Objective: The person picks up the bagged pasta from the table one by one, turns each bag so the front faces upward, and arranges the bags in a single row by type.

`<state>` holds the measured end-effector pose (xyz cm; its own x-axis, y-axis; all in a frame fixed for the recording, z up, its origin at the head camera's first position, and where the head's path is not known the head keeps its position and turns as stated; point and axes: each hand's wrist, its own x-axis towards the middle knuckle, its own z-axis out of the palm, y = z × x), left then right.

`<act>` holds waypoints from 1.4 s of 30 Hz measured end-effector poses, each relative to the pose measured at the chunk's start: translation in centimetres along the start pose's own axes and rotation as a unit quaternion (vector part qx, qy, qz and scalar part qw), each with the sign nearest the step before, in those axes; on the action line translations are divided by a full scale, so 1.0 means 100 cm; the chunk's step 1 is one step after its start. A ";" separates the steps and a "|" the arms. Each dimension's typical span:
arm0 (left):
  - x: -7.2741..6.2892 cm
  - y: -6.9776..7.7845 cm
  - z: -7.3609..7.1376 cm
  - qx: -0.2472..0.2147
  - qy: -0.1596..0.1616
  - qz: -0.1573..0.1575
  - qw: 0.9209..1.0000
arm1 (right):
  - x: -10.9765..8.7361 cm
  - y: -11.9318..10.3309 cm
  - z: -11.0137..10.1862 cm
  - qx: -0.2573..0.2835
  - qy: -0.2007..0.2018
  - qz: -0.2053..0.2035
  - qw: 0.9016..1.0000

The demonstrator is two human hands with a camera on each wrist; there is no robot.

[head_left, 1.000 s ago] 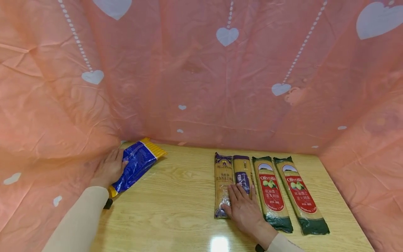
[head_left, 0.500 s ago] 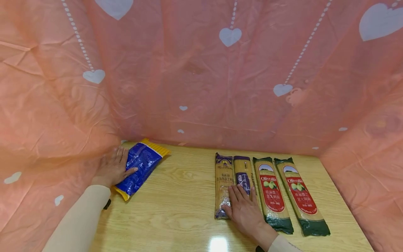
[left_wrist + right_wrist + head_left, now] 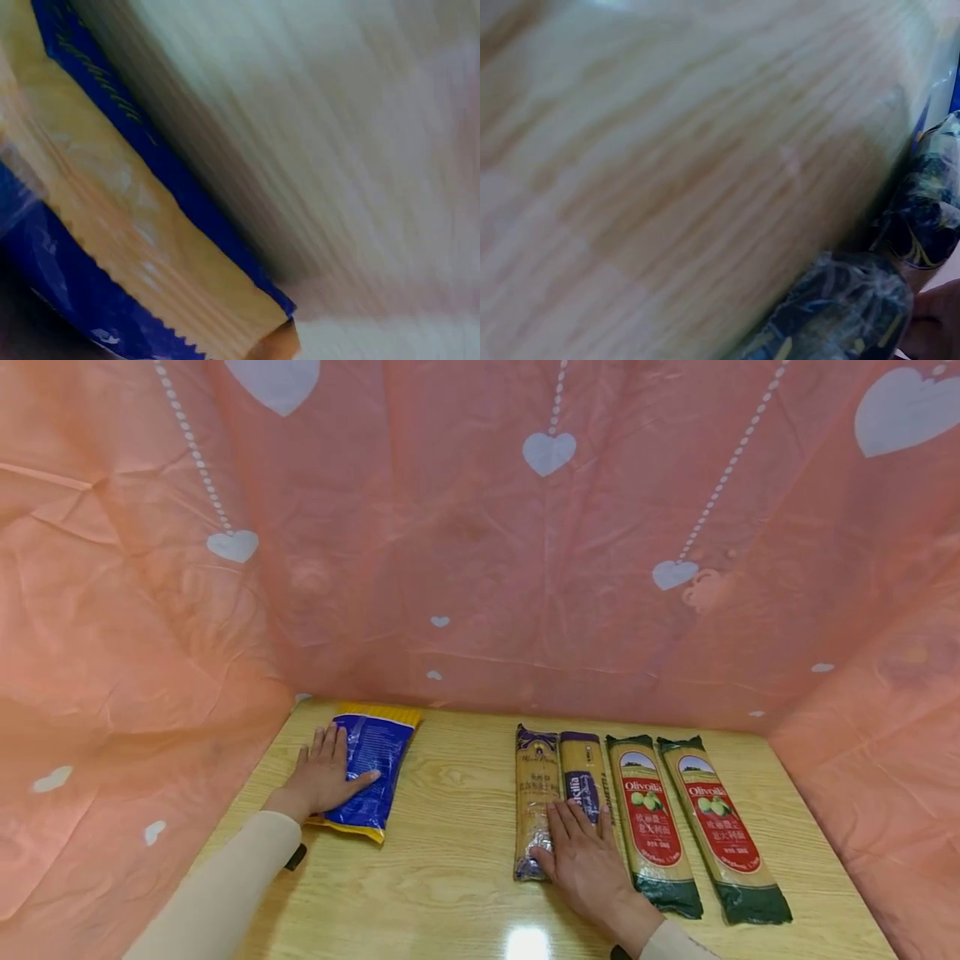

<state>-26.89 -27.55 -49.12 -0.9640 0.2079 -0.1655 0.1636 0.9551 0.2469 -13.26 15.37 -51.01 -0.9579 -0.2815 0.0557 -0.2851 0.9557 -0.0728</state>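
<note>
A blue bag with yellow ends (image 3: pixel 378 752) lies flat at the left of the wooden table. My left hand (image 3: pixel 318 778) rests on its left side with fingers extended and thumb spread across the blue face. The bag's crimped yellow end (image 3: pixel 150 225) fills the lower left of the left wrist view. My right hand (image 3: pixel 590 864) lies, fingers extended, over the lower parts of a spaghetti pack with purple ends (image 3: pixel 536 777) and a Sicilia spaghetti pack (image 3: pixel 581 753). Dark, shiny pack ends (image 3: pixel 840 307) show at the lower right of the right wrist view.
Two green-ended Olivoila spaghetti packs (image 3: pixel 652 810) (image 3: pixel 720 814) lie slightly slanted, right of my right hand. A pink cloth with white hearts (image 3: pixel 480 543) hangs behind the table (image 3: pixel 442 860) and along both sides.
My left hand has slid the blue bag to the right, away from the left cloth, and turned it more upright. My right hand and the spaghetti packs have stayed in place.
</note>
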 end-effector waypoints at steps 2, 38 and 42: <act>-0.002 0.011 0.002 -0.015 -0.005 0.000 1.000 | 0.000 0.000 0.000 -0.001 0.000 0.000 1.000; -0.038 0.103 0.045 0.064 -0.002 0.117 0.991 | 0.000 0.003 0.001 0.027 0.006 -0.002 1.000; -0.046 0.109 0.047 0.051 0.004 0.117 0.992 | -0.001 0.000 0.001 0.030 0.002 0.002 1.000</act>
<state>-19.65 -17.08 -50.19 -0.8985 0.4256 -0.1073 0.4033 0.8970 0.1807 -13.18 15.36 -51.07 -0.9588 -0.2779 0.0597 -0.2835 0.9496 -0.1334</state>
